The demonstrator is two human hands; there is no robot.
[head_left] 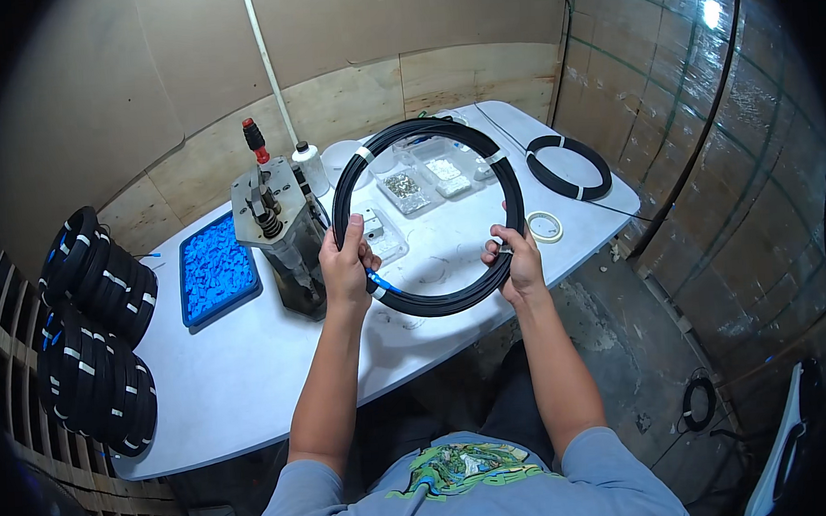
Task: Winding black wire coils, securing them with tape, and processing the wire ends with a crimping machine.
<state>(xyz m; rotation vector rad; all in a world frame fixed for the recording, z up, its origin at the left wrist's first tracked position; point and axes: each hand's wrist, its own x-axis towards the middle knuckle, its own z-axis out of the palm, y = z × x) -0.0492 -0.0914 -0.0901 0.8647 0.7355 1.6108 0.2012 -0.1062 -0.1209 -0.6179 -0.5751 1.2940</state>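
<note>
A large coil of black cable (pixel 439 305) is held up above the white table, bound with white tape in several places. My left hand (pixel 346 261) wraps round its left side, thumb up along the cable. Round the right side closes my right hand (pixel 518 260), fingers curled inside the ring. A short blue piece (pixel 383 283) shows on the coil beside my left hand. Through the ring I see a clear plastic tray (pixel 405 193) of small metal parts, and another tray (pixel 444 169) with white parts.
Left of the coil stands a metal press (pixel 281 237) with a red-and-black handle. Beyond it lies a blue tray (pixel 188 307) of small blue parts. Stacked taped coils (pixel 97 377) fill the table's left end. A tape roll (pixel 544 227) and another black coil (pixel 604 168) lie to the right.
</note>
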